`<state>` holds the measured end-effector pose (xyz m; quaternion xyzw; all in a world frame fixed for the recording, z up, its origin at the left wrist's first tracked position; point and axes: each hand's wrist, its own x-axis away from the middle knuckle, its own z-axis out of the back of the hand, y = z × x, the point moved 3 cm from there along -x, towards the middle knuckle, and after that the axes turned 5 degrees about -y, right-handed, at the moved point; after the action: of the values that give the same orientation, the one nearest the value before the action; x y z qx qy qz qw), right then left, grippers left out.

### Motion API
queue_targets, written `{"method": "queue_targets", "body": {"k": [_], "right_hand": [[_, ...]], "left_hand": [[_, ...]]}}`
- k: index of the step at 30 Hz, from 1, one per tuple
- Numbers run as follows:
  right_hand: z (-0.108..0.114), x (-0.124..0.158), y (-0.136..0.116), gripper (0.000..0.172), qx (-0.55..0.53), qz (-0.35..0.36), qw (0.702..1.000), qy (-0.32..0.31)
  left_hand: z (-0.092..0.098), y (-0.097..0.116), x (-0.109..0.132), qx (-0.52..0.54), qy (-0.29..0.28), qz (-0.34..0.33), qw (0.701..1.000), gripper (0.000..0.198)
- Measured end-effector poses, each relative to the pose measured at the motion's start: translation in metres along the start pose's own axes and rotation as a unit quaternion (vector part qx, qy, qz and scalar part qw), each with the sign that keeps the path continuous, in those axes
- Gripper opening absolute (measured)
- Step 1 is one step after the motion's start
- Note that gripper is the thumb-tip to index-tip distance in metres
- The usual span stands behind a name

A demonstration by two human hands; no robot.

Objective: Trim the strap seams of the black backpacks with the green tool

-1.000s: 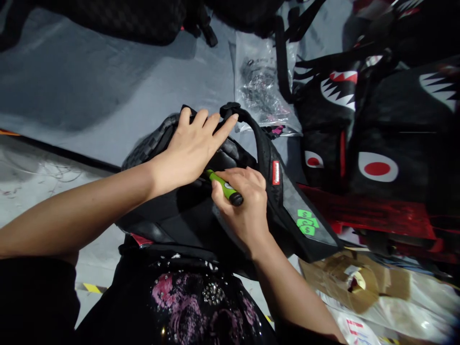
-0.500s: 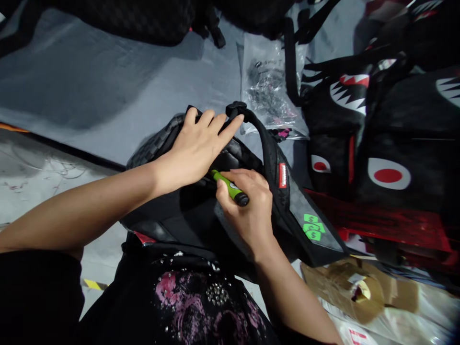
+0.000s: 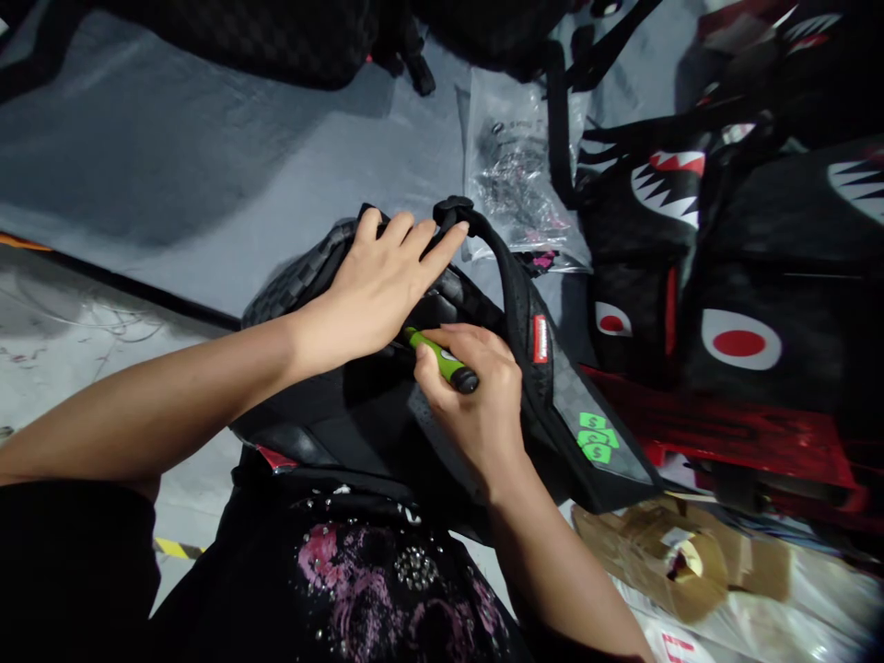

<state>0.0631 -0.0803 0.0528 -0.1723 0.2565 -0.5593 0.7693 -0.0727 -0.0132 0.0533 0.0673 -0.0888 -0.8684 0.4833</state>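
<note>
Only a slight drift of the whole view is observed since the earlier frame; relative to one another, the left hand (image 3: 388, 281), the right hand (image 3: 483, 401) and the black checkered backpack (image 3: 338, 405) are left practically unmoved. The backpack is located across the near edge of the grey-covered tabletop (image 3: 200, 230). A green marker-like tool (image 3: 440, 361) with a black end is held in the right hand's grip, between thumb and fingers; its working tip is hidden. The left hand is laid over the backpack, fingers spread; whether fabric is pinched beneath cannot be told. For good control, the fabric should be steadied by the left hand, the tool guided lightly, and the shoulder strap (image 3: 515, 285) kept clear. Against the earlier frame, no change of tool angle is apparent.
</note>
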Motion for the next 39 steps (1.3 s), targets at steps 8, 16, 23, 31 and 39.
{"method": "queue_targets", "body": {"k": [8,16,23,31,39], "right_hand": [[-0.0002,0.0018,-0.0007,0.011,-0.001,-0.012,1.000,0.005],[0.0015,-0.0014,-0.0010,0.012,0.018,-0.020,1.000,0.001],[-0.0010,-0.0015,-0.0008,0.012,-0.012,-0.009,1.000,0.011],[0.0009,-0.0008,-0.0009,0.012,-0.013,-0.019,1.000,0.001],[-0.0010,-0.0020,-0.0012,0.013,-0.038,-0.037,0.999,0.000]], "left_hand": [[0.0016,0.0016,0.0003,-0.005,-0.002,0.001,1.000,0.089],[-0.0010,-0.0002,0.0006,0.008,0.001,-0.003,1.000,0.089],[0.0027,-0.0002,0.0025,0.026,-0.008,-0.008,1.000,0.093],[0.0040,-0.0011,0.0034,0.053,-0.019,-0.005,0.998,0.093],[0.0054,-0.0003,0.0036,0.032,-0.020,0.000,0.999,0.093]]}}
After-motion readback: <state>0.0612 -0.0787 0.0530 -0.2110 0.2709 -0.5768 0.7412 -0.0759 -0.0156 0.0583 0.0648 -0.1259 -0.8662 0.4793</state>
